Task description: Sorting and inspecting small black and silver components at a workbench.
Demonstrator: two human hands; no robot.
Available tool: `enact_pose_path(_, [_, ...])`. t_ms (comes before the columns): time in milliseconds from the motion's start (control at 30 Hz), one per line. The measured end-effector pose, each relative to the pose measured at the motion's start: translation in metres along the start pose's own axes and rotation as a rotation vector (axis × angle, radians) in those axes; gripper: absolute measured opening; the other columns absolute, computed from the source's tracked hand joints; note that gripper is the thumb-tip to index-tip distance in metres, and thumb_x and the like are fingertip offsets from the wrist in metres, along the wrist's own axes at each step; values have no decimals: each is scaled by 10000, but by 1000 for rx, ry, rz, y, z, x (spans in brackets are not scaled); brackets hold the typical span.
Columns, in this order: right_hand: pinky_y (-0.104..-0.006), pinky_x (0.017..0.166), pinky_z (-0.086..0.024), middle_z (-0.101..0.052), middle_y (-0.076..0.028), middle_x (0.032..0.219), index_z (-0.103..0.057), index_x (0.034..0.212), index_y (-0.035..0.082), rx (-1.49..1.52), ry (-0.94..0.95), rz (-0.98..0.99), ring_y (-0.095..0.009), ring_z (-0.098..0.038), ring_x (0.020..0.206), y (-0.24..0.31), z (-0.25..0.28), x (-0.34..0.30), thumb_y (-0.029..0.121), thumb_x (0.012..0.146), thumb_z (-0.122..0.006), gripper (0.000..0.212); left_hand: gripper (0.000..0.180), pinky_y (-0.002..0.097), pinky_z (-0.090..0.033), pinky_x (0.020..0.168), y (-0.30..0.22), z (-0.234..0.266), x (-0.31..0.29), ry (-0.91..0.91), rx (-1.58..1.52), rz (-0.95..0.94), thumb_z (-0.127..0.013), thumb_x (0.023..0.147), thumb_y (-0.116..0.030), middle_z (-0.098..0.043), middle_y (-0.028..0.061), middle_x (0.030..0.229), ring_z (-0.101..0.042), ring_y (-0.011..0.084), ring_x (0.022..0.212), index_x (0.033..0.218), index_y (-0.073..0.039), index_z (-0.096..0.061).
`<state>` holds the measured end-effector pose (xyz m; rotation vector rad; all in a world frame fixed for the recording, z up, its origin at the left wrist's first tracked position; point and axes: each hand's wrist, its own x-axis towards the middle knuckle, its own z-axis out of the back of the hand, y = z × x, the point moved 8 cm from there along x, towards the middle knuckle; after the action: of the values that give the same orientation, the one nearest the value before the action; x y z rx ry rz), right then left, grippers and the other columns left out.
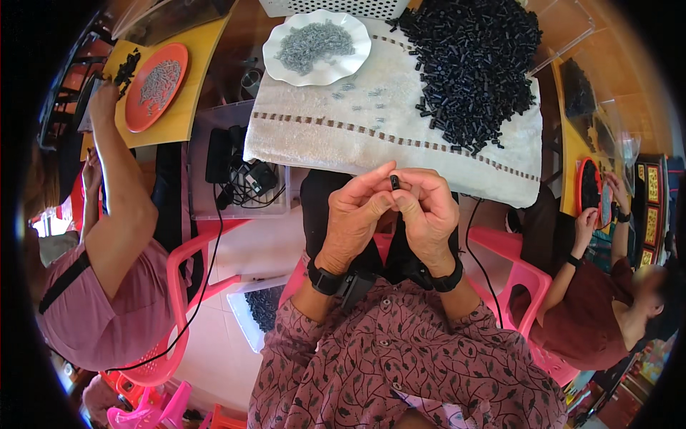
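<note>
Just past the front edge of the cloth, my two hands meet over my lap. A small black cylindrical piece point(394, 182) stands pinched between the fingertips of my left hand point(355, 214) and my right hand point(430, 211); both hands are closed. The fingers hide its lower part. Beyond them, a folded white cloth point(314, 146) with brown dashed stripes covers the table. On it, a large heap of similar black pieces point(479, 64) lies at the far right. Small clear pieces point(314, 46) fill a white wavy-rimmed plate point(363, 43); several more lie loose nearby.
A perforated white basket point(336, 7) stands behind the plate. Left of the table, a clear bin point(204, 171) holds black adapters and cables point(250, 179). Co-workers sit on both sides, the left one by a red plate point(181, 68). A black cable point(471, 243) hangs at right.
</note>
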<state>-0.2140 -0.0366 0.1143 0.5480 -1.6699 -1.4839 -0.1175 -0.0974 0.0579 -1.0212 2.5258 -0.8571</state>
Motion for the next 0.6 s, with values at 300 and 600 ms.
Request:
enact_pose_path(300, [-180,571,-441,-649,-45,972,-595,1062,-29,117,-22,-17,-11,-479,631,-6,-3,-4,-87,881,-644,196,429,304,-471,983,1,4,-2,-20,-16,-10,-629,951,-50,-643,117,1238,-609,174,1112,1360,35,-530])
enact_pose_path(600, [-177,597,-448,-653,-74,1033,-609,1127,-9,-53,66,121,-27,-528,685,13,-7,-6,-27,844,-740,312,373,342,-475,1005,-4,4,0,9,-136,13,-565,990,-56,-653,121,1218,-623,198,1110,1355,18,-541])
